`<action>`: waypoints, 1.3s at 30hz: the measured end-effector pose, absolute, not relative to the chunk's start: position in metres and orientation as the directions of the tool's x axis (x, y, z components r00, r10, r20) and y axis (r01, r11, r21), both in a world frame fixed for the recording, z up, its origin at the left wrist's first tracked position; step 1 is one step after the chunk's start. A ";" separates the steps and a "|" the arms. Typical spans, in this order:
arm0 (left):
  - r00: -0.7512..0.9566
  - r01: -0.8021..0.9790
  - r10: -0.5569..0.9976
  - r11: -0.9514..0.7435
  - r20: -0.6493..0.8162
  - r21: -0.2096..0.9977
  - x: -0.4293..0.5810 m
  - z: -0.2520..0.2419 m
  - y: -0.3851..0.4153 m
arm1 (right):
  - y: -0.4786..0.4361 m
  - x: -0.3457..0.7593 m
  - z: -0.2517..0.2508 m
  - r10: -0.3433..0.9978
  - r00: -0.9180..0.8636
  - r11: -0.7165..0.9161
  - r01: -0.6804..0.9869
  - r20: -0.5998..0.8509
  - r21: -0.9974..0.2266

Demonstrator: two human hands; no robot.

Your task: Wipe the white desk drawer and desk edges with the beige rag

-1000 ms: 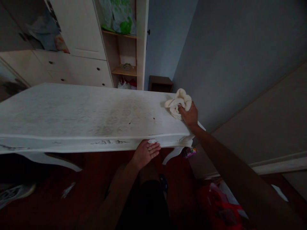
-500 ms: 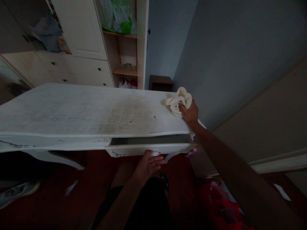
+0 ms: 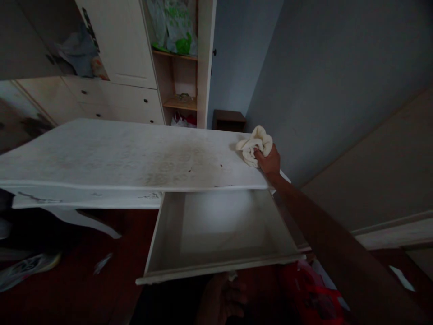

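Observation:
A bunched cream cloth lies on the right end of the white table top. My right hand is closed on it, pressing it against the surface. Below the table's front edge, the drawer stands pulled far out, its pale inside showing. At its front, my left hand is in shadow with fingers curled at the small drawer knob. A brownish-grey stain with two small dark marks covers the middle of the table top.
Behind the table stands a pale wardrobe with shelves holding plastic bags. A small brown box-like unit sits by the grey wall. Red bags lie on the dark red floor at the right.
The drawer has slid out toward me from nearly closed, and my left hand has moved down and nearer with it. My right hand and the cloth stay in about the same place.

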State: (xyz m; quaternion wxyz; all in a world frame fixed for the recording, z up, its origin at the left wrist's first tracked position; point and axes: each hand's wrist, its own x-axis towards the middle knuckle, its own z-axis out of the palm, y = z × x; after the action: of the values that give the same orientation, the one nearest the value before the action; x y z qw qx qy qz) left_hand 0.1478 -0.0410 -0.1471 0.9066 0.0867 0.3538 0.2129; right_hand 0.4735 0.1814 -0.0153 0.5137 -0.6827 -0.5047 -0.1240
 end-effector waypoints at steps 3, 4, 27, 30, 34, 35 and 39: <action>0.683 -0.266 0.407 0.912 -0.607 0.312 0.143 -0.165 -0.054 | 0.181 0.474 -0.016 0.554 0.458 0.052 0.814 0.695 -0.579; 0.680 -0.249 0.409 0.910 -0.609 0.332 0.141 -0.170 -0.057 | 0.181 0.474 -0.017 0.551 0.458 0.051 0.816 0.697 -0.576; 0.636 -0.348 0.582 0.802 -0.506 0.486 0.143 -0.191 -0.080 | 0.173 0.470 -0.013 0.456 0.602 0.008 0.733 0.655 -0.680; 0.632 -0.397 0.607 0.788 -0.482 0.472 0.146 -0.195 -0.083 | 0.166 0.470 -0.013 0.420 0.632 0.109 0.677 0.651 -0.728; 0.617 -0.431 0.633 0.769 -0.467 0.472 0.148 -0.201 -0.084 | 0.136 0.459 -0.015 0.464 0.672 0.230 0.538 0.577 -0.811; 0.611 -0.429 0.639 0.764 -0.467 0.483 0.148 -0.202 -0.083 | 0.124 0.453 -0.016 0.501 0.658 0.243 0.515 0.561 -0.822; 0.608 -0.401 0.627 0.772 -0.487 0.494 0.147 -0.209 -0.081 | 0.059 0.423 -0.028 0.662 0.581 0.224 0.449 0.473 -0.865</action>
State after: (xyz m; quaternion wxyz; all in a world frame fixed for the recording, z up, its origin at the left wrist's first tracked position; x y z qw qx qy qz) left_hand 0.1469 -0.0806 -0.2088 0.8803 0.1699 0.3329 0.2921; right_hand 0.4233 0.0586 -0.0280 0.6399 -0.6172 -0.4502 0.0832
